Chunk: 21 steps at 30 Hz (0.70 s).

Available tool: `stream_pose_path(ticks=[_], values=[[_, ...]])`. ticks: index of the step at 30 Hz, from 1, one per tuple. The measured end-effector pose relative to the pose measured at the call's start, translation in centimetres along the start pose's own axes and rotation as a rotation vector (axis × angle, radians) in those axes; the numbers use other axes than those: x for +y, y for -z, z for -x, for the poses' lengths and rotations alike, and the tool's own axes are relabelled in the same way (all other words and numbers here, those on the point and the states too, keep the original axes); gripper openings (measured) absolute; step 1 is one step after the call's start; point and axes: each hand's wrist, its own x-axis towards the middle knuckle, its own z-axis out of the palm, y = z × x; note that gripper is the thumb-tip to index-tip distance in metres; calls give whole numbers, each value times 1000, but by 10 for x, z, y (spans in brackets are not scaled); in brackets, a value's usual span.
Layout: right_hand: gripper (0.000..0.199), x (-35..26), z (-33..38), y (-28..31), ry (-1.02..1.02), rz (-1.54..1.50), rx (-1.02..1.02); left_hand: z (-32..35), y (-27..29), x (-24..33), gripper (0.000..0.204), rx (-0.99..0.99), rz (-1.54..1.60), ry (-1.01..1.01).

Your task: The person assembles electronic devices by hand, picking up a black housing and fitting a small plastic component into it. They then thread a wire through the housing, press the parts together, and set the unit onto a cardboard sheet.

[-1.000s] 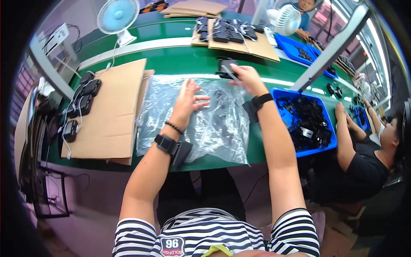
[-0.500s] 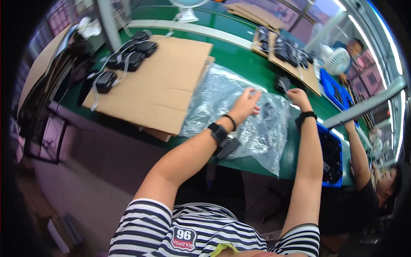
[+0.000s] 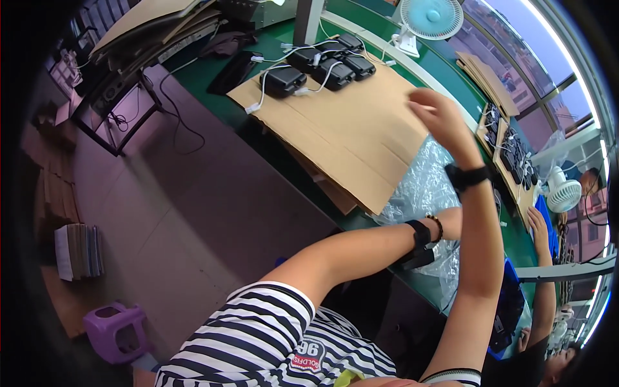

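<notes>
My right hand (image 3: 445, 122) is raised over the right edge of a stack of flat brown cardboard (image 3: 348, 129). Its fingers are bent in and closed; whatever they may hold does not show. My left hand (image 3: 452, 222) rests at a clear plastic bag (image 3: 419, 184) on the green table, its fingers hidden behind my right forearm. Dark items under my left wrist are partly covered. Several black box-shaped devices (image 3: 284, 80) with white cables and plugs sit at the cardboard's far left.
A light-blue fan (image 3: 431, 18) stands at the back. More black devices (image 3: 512, 151) lie on cardboard at the right, near a second fan (image 3: 563, 195) and a blue bin (image 3: 509, 303). A co-worker's arm (image 3: 545, 284) reaches in there. A purple stool (image 3: 117, 332) is on the floor.
My view has swung left. My right hand has moved from a black device and its cable beyond the bag to above the cardboard; the left hand stays by the bag, now partly hidden.
</notes>
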Motion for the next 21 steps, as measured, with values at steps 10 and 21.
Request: stream_pose_path(ticks=[10,21], values=[[68,-45,-100,-122,309,273,157,-22,-70,-63,23,159,328,-321],[75,-6,-15,-64,38,-12,-61,-8,-20,-40,25,22,62,-295]])
